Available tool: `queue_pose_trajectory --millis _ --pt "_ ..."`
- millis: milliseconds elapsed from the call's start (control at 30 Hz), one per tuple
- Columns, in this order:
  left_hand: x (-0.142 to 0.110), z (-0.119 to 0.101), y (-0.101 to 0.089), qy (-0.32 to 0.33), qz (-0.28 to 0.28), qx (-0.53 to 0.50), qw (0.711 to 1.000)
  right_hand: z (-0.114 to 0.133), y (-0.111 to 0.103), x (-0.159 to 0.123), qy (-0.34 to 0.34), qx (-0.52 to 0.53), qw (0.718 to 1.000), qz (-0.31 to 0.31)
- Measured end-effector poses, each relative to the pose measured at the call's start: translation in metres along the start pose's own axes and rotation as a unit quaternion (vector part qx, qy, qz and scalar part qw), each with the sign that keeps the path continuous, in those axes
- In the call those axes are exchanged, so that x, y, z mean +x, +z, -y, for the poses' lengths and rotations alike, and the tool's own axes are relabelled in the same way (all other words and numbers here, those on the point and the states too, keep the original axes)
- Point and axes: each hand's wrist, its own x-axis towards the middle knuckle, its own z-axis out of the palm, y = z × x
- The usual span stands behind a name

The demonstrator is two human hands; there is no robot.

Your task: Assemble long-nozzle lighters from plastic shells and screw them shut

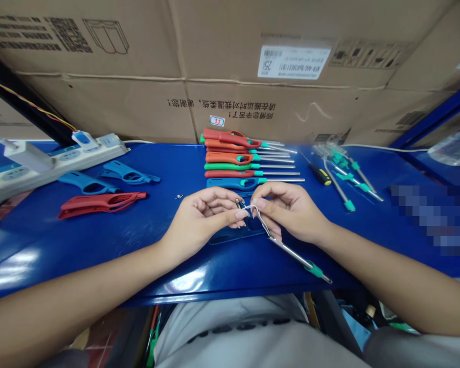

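Note:
My left hand (199, 217) is closed in a pinch, with a small dark metal-tipped part (238, 204) between the fingers. From there a thin white wire or tube (261, 217) crosses to my right hand (293, 208), whose thumb and fingers are pinched on it. The wire runs down into a metal lighter nozzle tube (291, 252) with a teal collar (314, 269), which hangs slanting towards the lower right. Beneath the hands lies a blue lighter shell (232, 236), partly hidden by them. Just behind the hands is a row of long-nosed lighters (230, 166) in red, orange, green and blue.
Two blue handle shells (86, 182) and a red one (103, 203) lie at the left, near a power strip (67, 158). Tiny metal pins (179, 196) rest nearby. A screwdriver (320, 174) and several nozzle tubes (347, 179) lie at the right. Cardboard (138, 112) stands behind.

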Motion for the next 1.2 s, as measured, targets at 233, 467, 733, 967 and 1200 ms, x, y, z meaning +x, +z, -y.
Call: queue_pose_trajectory --millis 233,467,733,967,1200 --pt "-0.002 -0.002 0.002 -0.024 -0.022 0.049 0.998 0.004 0.003 -0.001 0.023 -0.022 0.999 0.000" --pt "-0.001 0.000 0.001 -0.033 -0.010 0.023 0.999 0.004 0.007 -0.003 0.014 -0.039 0.999 -0.031" --pt "-0.004 -0.002 0.002 -0.043 -0.010 -0.001 0.999 0.003 0.009 -0.004 -0.002 -0.060 0.997 -0.046" --pt "-0.007 0.001 0.001 -0.034 0.012 0.003 0.999 0.002 0.010 -0.005 -0.018 -0.067 0.997 -0.044" --pt "-0.005 -0.002 0.002 -0.027 0.005 0.032 0.999 0.003 0.011 -0.008 -0.036 -0.086 0.994 -0.052"
